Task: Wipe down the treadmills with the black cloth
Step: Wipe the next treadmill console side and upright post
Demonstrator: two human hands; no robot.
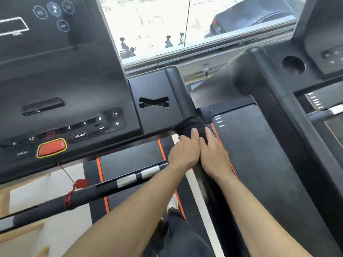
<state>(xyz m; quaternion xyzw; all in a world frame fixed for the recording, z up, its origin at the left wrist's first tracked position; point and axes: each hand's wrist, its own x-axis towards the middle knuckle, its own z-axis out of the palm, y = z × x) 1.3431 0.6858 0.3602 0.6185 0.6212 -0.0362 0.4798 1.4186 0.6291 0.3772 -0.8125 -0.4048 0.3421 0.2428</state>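
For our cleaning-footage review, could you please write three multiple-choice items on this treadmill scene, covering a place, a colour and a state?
1. Where is the black cloth?
A. On the console buttons
B. Wrapped on the right handrail
C. On the floor

2. What colour is the big stop button?
A. Red
B. Green
C. Blue

3. How do the hands stand?
A. Both on the cloth
B. Only one on it
C. Both off it

Key: 1 B, the cloth bunches around the rail's lower end. 2 A, it is red with a yellow rim. 3 A, left hand and right hand press it side by side.
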